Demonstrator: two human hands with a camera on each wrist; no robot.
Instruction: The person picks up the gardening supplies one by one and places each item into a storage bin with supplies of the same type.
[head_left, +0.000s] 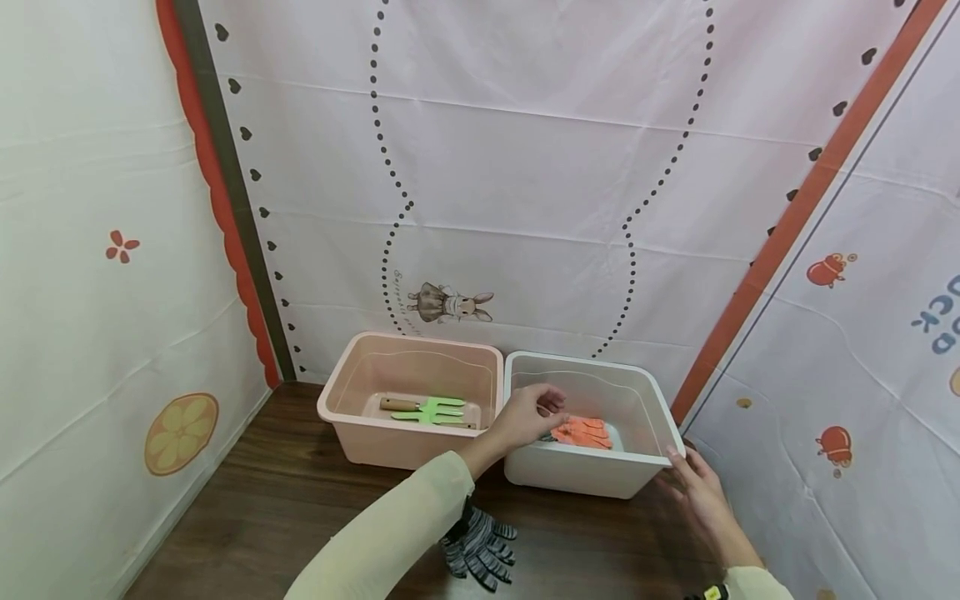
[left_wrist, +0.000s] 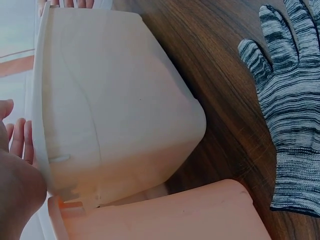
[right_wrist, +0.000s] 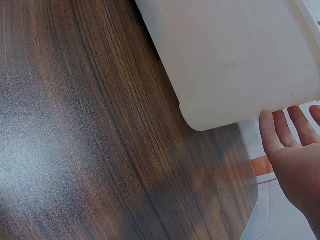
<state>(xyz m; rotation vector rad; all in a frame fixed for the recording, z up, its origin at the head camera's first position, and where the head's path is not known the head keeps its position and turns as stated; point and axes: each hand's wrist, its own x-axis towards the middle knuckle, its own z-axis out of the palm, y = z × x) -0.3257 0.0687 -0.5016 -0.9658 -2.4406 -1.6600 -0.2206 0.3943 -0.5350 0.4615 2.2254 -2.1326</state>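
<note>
My left hand (head_left: 531, 414) reaches over the near left rim of the white bin (head_left: 577, 475), its fingers loosely bent with nothing visible between them. Just below lies an orange glove (head_left: 582, 432) on the bin floor, partly covered by the hand. At the bin's front right corner, my right hand (head_left: 697, 487) rests its thumb on the rim. In the right wrist view, the fairly straight fingers of that hand (right_wrist: 295, 150) lie along the outer end wall. A grey-and-black striped knit glove (head_left: 482, 546) lies on the table under my left forearm.
Left of the white bin, a pink bin (head_left: 416, 446) stands against it, holding green garden hand tools (head_left: 431, 411) with wooden handles. Both stand on a dark wooden table (head_left: 300, 492). Printed cloth walls (head_left: 525, 183) rise behind and on both sides.
</note>
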